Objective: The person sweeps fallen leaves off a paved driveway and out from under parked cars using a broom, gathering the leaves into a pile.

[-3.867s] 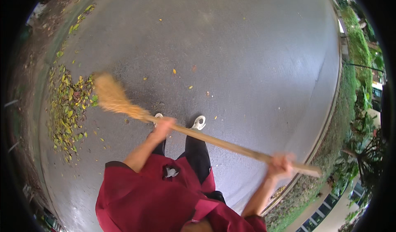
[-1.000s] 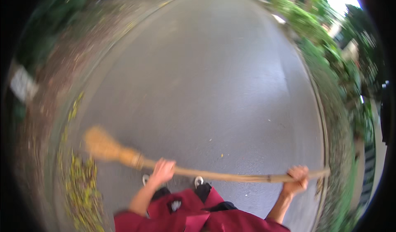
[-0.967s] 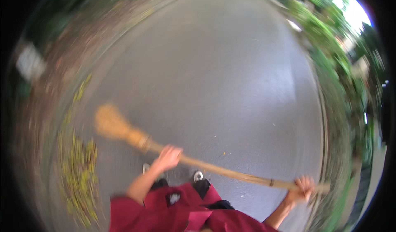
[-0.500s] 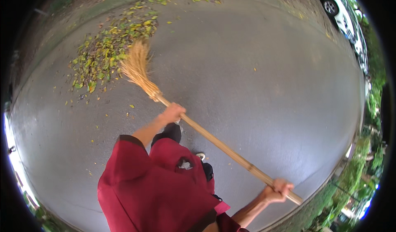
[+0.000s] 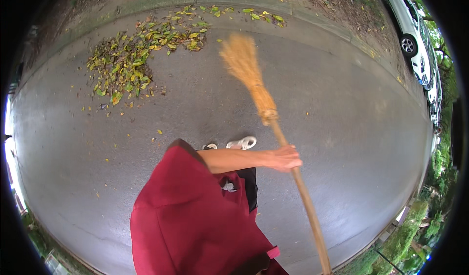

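Note:
My left arm reaches across my body, and my left hand (image 5: 286,158) is closed round the wooden handle of a straw broom (image 5: 264,104). The broom slants up the view with its bristle head at the far end, smeared by motion. I cannot tell whether the bristles touch the pavement. To the left of the bristles, apart from them, lies a pile of yellow and green leaves (image 5: 129,62). The handle's lower end runs out of the bottom of the view, and my right hand is not visible.
Grey pavement (image 5: 351,143) spreads around my white shoes (image 5: 243,143), with a few stray leaves on it. A low kerb (image 5: 161,0) borders littered soil at the far side. White parked cars (image 5: 413,35) stand at the far right; greenery lines the right edge.
The broom head has swung right, away from the leaf pile, and the handle stands steeper. My left hand moved right with it. My right hand has left the view.

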The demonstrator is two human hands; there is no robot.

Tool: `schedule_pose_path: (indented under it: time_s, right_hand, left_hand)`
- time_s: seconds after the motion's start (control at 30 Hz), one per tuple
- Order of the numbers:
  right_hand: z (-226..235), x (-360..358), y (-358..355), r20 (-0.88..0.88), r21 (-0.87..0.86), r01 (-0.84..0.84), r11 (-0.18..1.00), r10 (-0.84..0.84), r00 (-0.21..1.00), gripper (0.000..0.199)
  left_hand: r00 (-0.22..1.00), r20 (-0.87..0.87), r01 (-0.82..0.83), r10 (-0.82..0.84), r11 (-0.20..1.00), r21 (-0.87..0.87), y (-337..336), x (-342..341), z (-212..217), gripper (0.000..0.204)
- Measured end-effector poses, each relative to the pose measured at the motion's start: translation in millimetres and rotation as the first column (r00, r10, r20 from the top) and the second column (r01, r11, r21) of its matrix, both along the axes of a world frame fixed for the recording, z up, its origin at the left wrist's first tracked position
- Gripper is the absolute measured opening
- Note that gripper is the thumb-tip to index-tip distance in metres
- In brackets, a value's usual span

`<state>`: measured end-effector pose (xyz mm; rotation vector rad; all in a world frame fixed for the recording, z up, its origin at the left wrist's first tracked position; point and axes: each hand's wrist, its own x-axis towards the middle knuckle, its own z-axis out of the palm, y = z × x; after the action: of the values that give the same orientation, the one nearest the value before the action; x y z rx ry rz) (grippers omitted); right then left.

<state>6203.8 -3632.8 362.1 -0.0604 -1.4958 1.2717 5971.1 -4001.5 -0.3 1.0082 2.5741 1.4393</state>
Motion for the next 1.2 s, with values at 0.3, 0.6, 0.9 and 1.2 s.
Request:
schedule_pose_path:
  time_s: [0.3, 0.6, 0.9, 1.2]
  right_hand:
    - [-44.1, -259.7, -93.9, 0.135, 0.031, -0.027, 0.999, 0.023, 0.991, 0.015]
    - [-213.9, -456.8, -117.5, 0.134, -0.625, -0.537, 0.567, 0.756, 0.641, 0.033]
    - [-40.4, -363.1, -48.1, -0.097, -0.302, -0.146, 0.942, 0.122, 0.988, 0.015]
    - [-100.2, -550.3, -196.7, 0.075, -0.066, -0.132, 0.989, 0.137, 0.988, 0.029]
  left_hand:
    - [0.929, 0.109, -0.362, 0.354, 0.931, 0.056, -75.3, -103.5, -115.5, 0.017]
    - [0.794, 0.115, -0.407, 0.597, 0.663, -0.628, -220.2, -148.5, -71.1, 0.012]
    - [0.997, -0.014, 0.072, -0.073, 0.994, -0.087, -29.1, -383.1, -8.8, 0.010]
    - [0.996, -0.079, 0.034, -0.035, 0.999, -0.003, -14.7, -642.5, -139.0, 0.013]
